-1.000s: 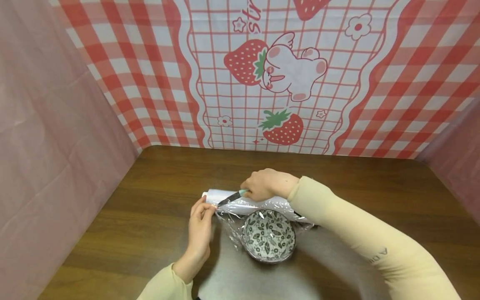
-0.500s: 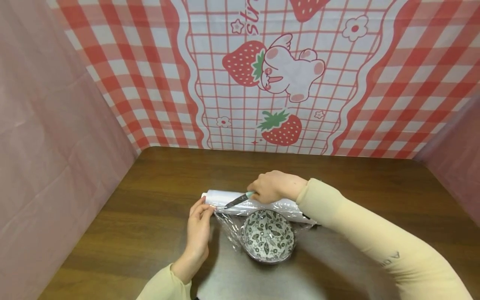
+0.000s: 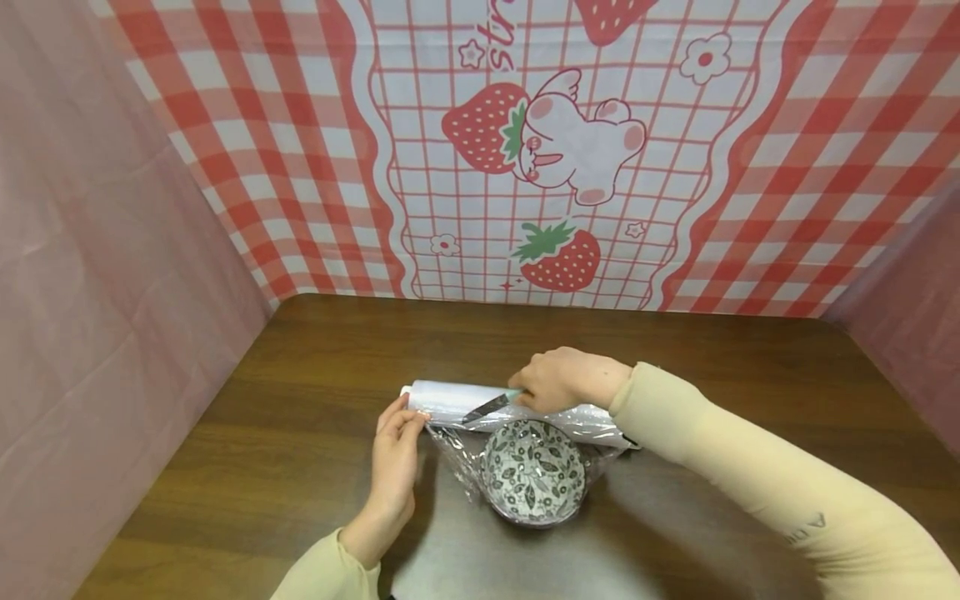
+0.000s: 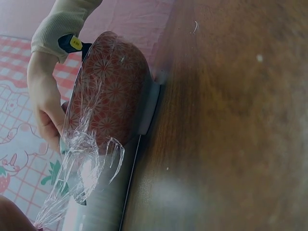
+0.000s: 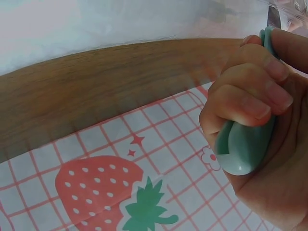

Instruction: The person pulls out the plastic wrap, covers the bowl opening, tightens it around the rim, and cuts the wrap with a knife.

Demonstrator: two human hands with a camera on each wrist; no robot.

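Note:
A white roll of plastic wrap (image 3: 450, 398) lies across the table behind a patterned bowl (image 3: 534, 475). Clear film from it covers the bowl, whose red outer side (image 4: 113, 72) shows in the left wrist view. At the roll's left end, my left hand (image 3: 395, 458) pinches the film's edge between thumb and fingers. My right hand (image 3: 566, 381) grips the green handle (image 5: 250, 144) of a knife, fingers curled round it. The dark blade (image 3: 486, 408) points left and down over the film between roll and bowl. Bunched film (image 4: 89, 163) hangs at the bowl's left side.
The brown wooden table (image 3: 337, 350) runs back to a red-and-white checked cloth (image 3: 300, 167) printed with strawberries. Pink curtains (image 3: 112, 250) close off both sides.
My right hand has moved to the right along the roll, drawing the knife with it. The left hand keeps its pinch on the film near the roll's left end.

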